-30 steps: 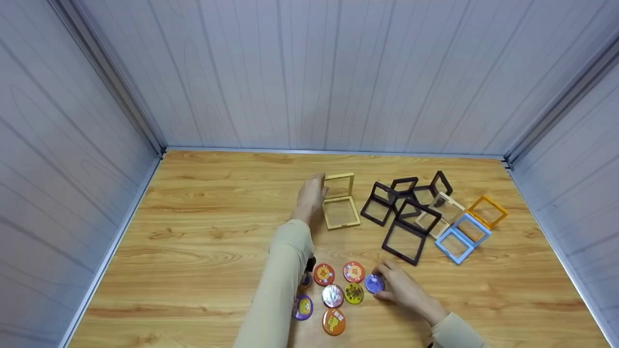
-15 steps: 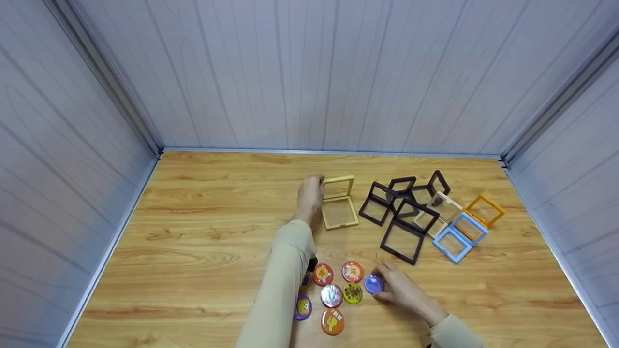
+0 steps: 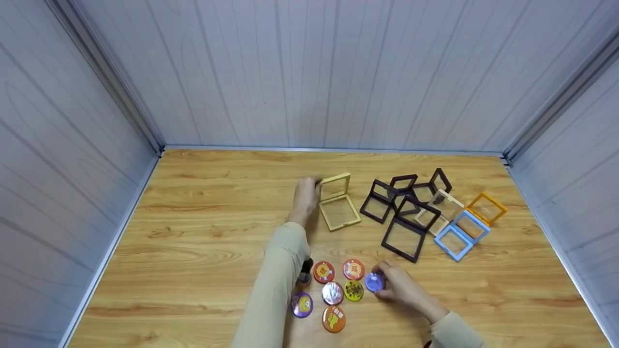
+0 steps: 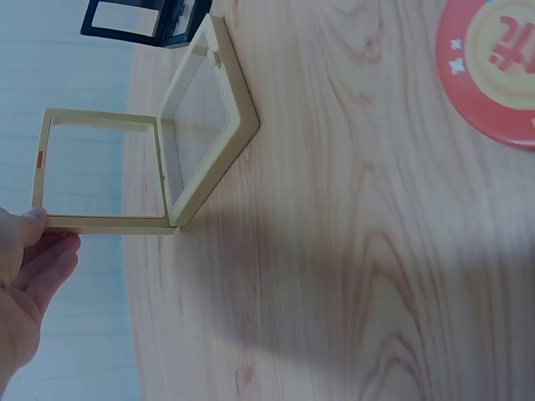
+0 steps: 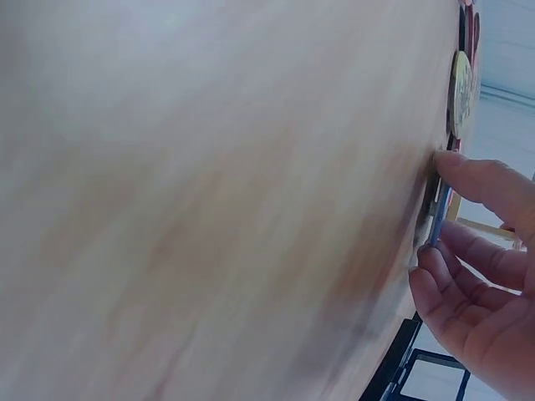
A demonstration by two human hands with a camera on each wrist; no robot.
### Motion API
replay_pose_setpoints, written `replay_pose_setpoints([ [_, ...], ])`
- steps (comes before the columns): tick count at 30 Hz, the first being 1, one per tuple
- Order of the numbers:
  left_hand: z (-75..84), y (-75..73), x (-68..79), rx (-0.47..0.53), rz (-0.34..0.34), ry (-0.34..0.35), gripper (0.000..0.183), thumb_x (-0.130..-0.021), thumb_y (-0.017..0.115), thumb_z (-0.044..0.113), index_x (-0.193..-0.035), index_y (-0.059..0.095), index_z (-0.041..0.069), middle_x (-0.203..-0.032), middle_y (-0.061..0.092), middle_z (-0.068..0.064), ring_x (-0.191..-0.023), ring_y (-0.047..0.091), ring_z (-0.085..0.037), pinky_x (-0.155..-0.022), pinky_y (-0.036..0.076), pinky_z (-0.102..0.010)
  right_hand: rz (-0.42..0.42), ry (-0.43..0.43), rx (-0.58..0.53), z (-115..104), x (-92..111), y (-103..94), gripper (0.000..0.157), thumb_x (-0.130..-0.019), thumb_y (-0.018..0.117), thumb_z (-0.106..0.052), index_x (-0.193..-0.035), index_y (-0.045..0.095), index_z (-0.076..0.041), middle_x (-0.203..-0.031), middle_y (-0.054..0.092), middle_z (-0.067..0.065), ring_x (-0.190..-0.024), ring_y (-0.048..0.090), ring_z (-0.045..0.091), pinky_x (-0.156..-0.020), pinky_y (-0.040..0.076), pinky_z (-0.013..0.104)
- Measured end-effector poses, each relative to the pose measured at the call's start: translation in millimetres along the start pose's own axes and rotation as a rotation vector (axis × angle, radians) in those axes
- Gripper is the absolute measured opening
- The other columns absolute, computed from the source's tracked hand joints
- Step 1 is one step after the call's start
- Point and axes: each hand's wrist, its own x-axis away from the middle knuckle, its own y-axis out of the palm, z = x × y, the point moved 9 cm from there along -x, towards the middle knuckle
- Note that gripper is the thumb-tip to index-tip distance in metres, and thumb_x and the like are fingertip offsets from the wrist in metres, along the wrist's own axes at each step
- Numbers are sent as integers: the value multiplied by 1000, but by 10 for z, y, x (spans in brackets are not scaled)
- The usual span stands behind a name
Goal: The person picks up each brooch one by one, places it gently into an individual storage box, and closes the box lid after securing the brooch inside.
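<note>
In the head view, my left hand (image 3: 305, 199) pinches the corner of the raised lid of a pale yellow square display frame (image 3: 345, 225). Its clear-windowed base lies on the table, hinged open. The left wrist view shows the thumb and fingers on the lid's outer edge (image 4: 104, 224). Lower right, my right hand (image 3: 404, 290) pinches a round blue-purple button badge (image 3: 374, 282) by its rim, thumb on the near side and fingers on the far side. In the right wrist view, the badge (image 5: 440, 215) appears edge-on, low at the table surface.
Left of the right hand lie several round badges, including a yellow one (image 3: 353, 290), an orange one (image 3: 333, 319) and a purple one (image 3: 302, 305). Another is partly hidden by the left sleeve. Opened black frames (image 3: 405, 239), a blue frame (image 3: 454, 242) and an orange frame (image 3: 487, 209) cluster right.
My left hand has shifted slightly left, and the yellow frame has turned a little with its lid now slanting more. The right hand stays at the blue-purple badge.
</note>
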Motion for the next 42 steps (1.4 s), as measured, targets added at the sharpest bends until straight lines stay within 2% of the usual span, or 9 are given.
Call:
replay_pose_setpoints([
  [4,-10,-52,57,21,16,25,16,-88,51,3,-90,65,-3,-85,64,-13,-77,59,-21,-68,48,-32,-4,14,1,13,-18,-21,42,-62,74,-5,-98,55,6,-94,52,9,-84,53,24,-75,46,38],
  [7,-29,-90,103,24,26,21,17,-87,52,3,-96,65,-3,-91,64,-13,-85,60,-22,-73,48,-32,-11,38,-18,31,-40,-38,44,-63,74,-5,-100,54,6,-95,52,10,-86,54,25,-76,46,39],
  [11,-43,-129,167,31,33,24,15,-86,53,3,-93,66,-3,-88,64,-12,-81,60,-21,-69,48,-31,5,30,-22,17,-71,-75,43,-63,74,-4,-100,54,5,-95,52,10,-86,55,25,-76,46,38],
  [16,-46,-168,243,39,46,39,14,-85,55,2,-93,66,-2,-86,65,-12,-77,60,-19,-66,49,-29,55,-10,2,-24,-120,-134,42,-62,76,-5,-97,55,4,-92,51,8,-83,55,23,-75,47,36],
  [27,-85,-190,443,109,36,-8,19,-84,56,1,-99,63,-6,-93,64,-15,-84,61,-21,-71,49,-27,169,-73,18,-85,-258,-273,41,-59,77,-2,-94,56,5,-89,53,10,-80,55,25,-72,47,35],
  [34,-124,-213,541,110,51,-30,18,-82,57,2,-97,65,-5,-92,64,-14,-84,60,-21,-72,48,-28,167,-32,-44,-67,-373,-284,40,-61,76,-2,-95,56,5,-91,53,11,-81,53,26,-72,47,36],
  [42,-99,-285,665,86,82,7,16,-80,59,1,-94,66,-5,-89,64,-14,-80,60,-21,-71,48,-28,151,23,-88,-75,-504,-300,40,-64,76,-5,-97,55,4,-91,53,11,-81,53,27,-70,46,39],
])
